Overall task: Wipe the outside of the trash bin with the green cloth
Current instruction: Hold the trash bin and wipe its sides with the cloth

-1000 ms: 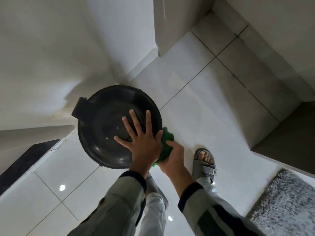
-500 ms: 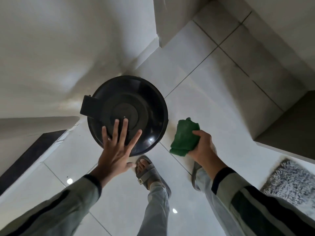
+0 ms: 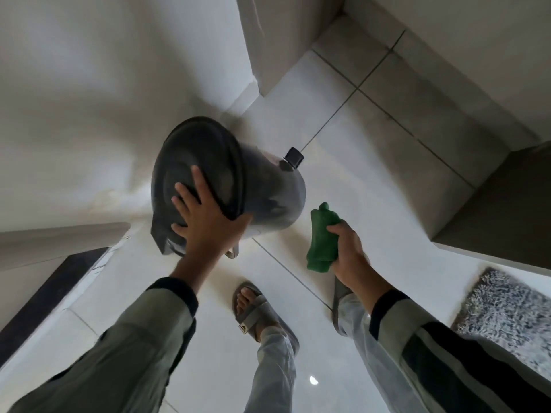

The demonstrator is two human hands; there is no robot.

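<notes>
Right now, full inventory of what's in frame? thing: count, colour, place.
trash bin: 1, dark grey, tilted on the floor by the wall, lid toward the camera
pedal: 1, black, at the bin's base, far side
green cloth: 1, green, bunched in the right hand, apart from the bin
rug: 1, grey and white shaggy, lower right
floor: pale glossy tiles, grey tiles further right
wall: white, left and behind the bin
sandals: 2, grey, on the feet; right one mostly hidden
left hand: 1, spread on the bin's lid
right hand: 1, gripping the cloth
</notes>
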